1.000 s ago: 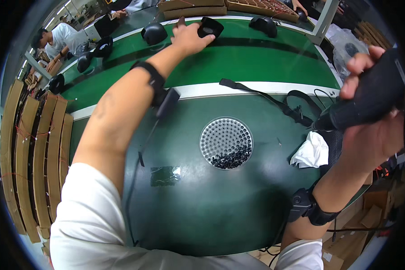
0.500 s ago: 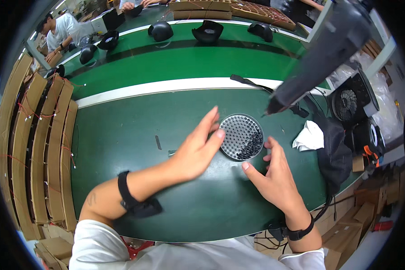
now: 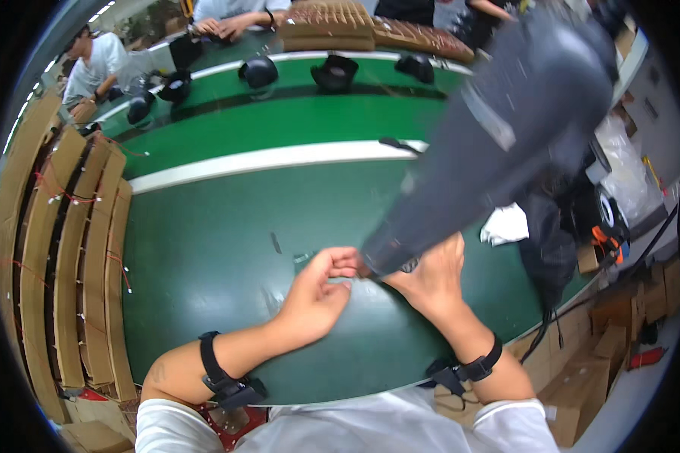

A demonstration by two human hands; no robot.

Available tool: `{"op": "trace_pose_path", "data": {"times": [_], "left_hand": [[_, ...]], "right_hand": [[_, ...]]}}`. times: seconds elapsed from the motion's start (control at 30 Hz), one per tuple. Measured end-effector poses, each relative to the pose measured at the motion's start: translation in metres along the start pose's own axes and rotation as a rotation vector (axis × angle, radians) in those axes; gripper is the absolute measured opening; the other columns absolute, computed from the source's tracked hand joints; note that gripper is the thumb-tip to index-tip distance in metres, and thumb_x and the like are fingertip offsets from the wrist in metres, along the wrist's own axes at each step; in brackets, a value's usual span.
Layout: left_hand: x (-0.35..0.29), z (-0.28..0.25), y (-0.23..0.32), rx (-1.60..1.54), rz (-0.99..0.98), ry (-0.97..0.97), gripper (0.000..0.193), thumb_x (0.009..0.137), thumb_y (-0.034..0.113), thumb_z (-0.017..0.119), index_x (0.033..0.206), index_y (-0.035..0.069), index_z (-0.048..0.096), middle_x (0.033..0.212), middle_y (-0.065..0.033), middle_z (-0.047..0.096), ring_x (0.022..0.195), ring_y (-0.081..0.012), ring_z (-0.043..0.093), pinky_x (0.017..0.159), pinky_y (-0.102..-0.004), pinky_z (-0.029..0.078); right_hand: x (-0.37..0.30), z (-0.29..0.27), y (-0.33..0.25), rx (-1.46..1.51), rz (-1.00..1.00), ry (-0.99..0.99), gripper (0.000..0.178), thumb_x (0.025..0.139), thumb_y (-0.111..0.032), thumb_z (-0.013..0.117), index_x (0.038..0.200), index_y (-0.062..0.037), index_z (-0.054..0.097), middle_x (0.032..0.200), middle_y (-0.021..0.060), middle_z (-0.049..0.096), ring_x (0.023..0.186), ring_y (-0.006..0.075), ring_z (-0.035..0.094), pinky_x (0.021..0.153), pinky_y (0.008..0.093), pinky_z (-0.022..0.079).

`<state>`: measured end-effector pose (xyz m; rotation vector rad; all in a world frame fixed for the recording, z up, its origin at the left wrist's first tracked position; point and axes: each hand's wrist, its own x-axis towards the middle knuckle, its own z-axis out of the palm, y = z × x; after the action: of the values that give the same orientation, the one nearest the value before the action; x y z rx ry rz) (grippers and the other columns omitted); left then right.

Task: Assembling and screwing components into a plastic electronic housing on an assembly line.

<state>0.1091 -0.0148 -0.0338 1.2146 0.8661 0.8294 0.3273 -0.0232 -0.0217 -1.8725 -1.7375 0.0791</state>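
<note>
A large dark electric screwdriver, smeared by motion, slants down from the upper right and covers most of the scene's middle. Its tip comes close to the fingertips of my left hand. That hand has its fingers loosely bent and its thumb apart, with nothing seen between them. My right hand lies behind the screwdriver's lower side, its fingers partly hidden. Beside its thumb shows a small piece of the round dish of small black parts; the rest is hidden, and whether the hand grips it cannot be made out.
Tall cardboard trays with red wires stand at the left. Black rounded housings line the green conveyor at the back, with people beyond. A white cloth and black bag lie at right. A thin dark strip is on the table.
The screwdriver has come down and left, across the dish. My left hand has drawn back toward me from the dish's left side, its fingers more bent. My right hand has moved slightly left.
</note>
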Motion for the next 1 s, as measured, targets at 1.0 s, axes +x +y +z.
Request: {"op": "trace_pose_path", "data": {"times": [1.0], "left_hand": [[0.004, -0.008, -0.011, 0.141, 0.307, 0.113, 0.074, 0.079, -0.014, 0.042, 0.151, 0.000, 0.036, 0.152, -0.0151, 0.043, 0.149, -0.0242, 0.035, 0.125, -0.0411, 0.019]], "right_hand": [[0.024, -0.006, 0.004, 0.224, -0.447, 0.116, 0.124, 0.053, -0.026, 0.091, 0.152, 0.0127, 0.027, 0.145, 0.0306, 0.046, 0.133, 0.0470, 0.045, 0.113, 0.0525, 0.037]]}}
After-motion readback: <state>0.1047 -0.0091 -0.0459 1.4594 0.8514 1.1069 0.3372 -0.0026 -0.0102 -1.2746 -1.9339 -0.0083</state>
